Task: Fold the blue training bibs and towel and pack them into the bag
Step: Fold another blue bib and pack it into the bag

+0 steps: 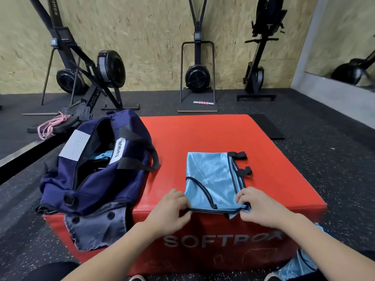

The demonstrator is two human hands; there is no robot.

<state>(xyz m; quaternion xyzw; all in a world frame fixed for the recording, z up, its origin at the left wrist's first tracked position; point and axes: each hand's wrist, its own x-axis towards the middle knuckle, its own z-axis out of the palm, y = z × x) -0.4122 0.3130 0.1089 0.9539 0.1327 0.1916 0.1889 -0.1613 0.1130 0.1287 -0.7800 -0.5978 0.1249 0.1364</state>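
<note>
Pinching the blue bib (211, 179) at the red box's (203, 130) near edge, left hand (172, 209) and right hand (257, 205) each grip a corner; next, fold it toward the far edge, then pack it into the bag (97, 179).

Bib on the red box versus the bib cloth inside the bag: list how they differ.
The bib on the box lies flat and part-folded on the red box; the bib cloth in the bag is tucked inside the navy bag, mostly hidden. The left hand and right hand pinch the first one's near edge; nothing touches the second. Both are shiny light blue.
</note>
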